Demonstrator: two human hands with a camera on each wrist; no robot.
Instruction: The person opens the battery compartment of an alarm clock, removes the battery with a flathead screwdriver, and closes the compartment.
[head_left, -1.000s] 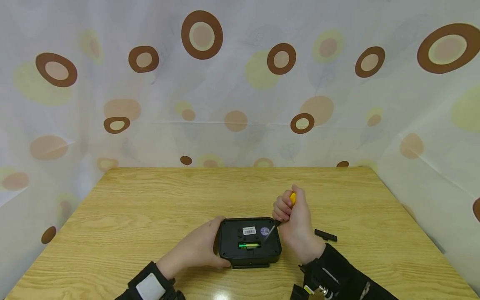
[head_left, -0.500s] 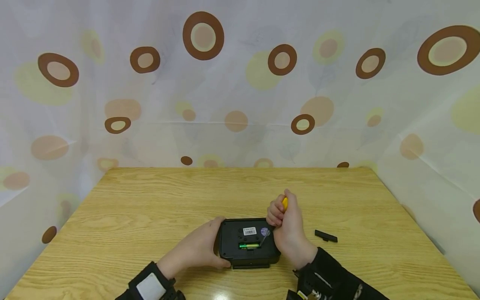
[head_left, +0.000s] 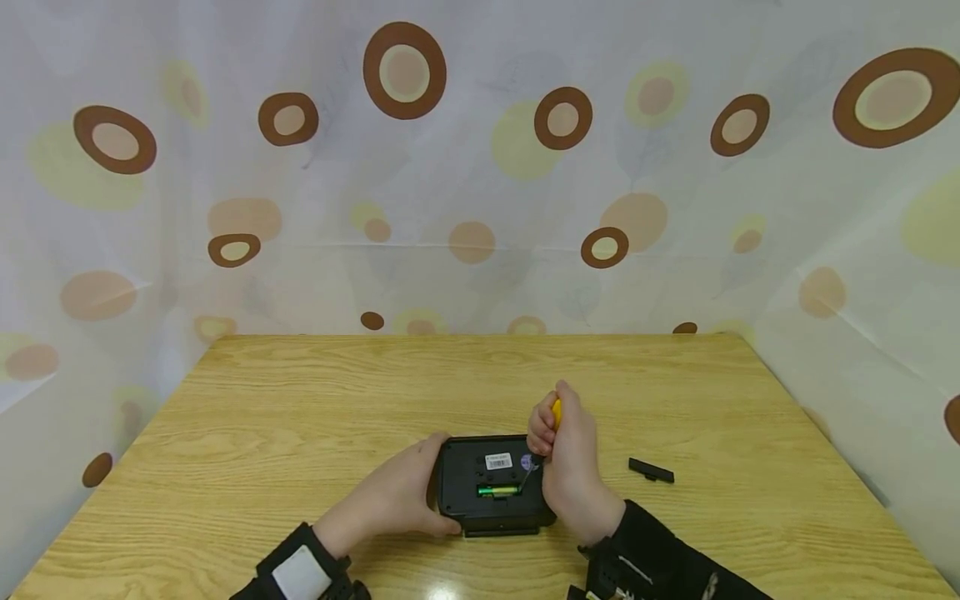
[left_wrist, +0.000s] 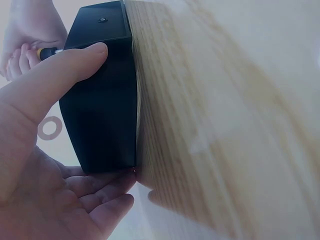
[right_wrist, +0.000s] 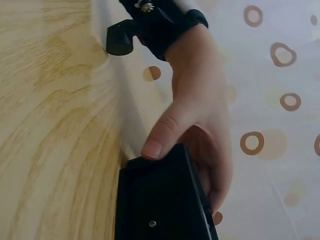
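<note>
A black box-shaped device (head_left: 461,467) lies on the table, its labelled face up. A green and yellow battery (head_left: 497,492) sits in its small compartment. My left hand (head_left: 397,492) grips the device by its left side, the thumb (left_wrist: 92,57) on one edge and the fingers around the opposite edge. In my right hand (head_left: 573,471) is a screwdriver with a yellow handle (head_left: 557,414). Its thin shaft slants down to the right end of the battery; whether the tip touches is too small to tell. The right wrist view shows the left hand (right_wrist: 200,95) across the device.
To the right of the right hand lies a small black cover piece (head_left: 651,471). The wooden table (head_left: 300,400) extends on all sides of the device. Behind it hangs a white curtain (head_left: 480,183) with brown circles.
My right hand has moved left and slightly down with the screwdriver, bringing its tip from the right of the battery to the battery's right end. The left hand and device have stayed put.
</note>
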